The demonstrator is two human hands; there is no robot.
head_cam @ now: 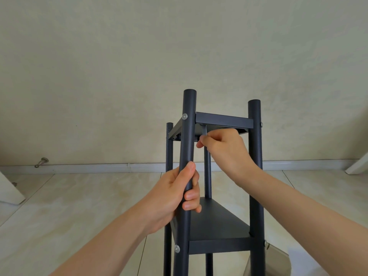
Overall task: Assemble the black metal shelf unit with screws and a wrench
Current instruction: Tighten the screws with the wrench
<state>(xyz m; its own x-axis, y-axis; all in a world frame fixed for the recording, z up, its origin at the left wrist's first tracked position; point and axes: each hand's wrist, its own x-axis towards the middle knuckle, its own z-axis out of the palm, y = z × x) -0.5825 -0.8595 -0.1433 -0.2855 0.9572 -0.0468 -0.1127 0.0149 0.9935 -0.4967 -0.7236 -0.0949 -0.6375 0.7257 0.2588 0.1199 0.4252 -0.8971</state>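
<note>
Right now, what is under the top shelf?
The right hand holds a small wrench up under the top shelf, beside the front post. The wrench's tip and whatever it turns are hidden behind the shelf's rim.

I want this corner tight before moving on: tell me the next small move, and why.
Probably a short turn of the wrench. The right hand pinches it under the top shelf, just behind the front post, where a screw shows outside. The left hand grips that post, steadying it. Whether the wrench sits on a nut is hidden.
</note>
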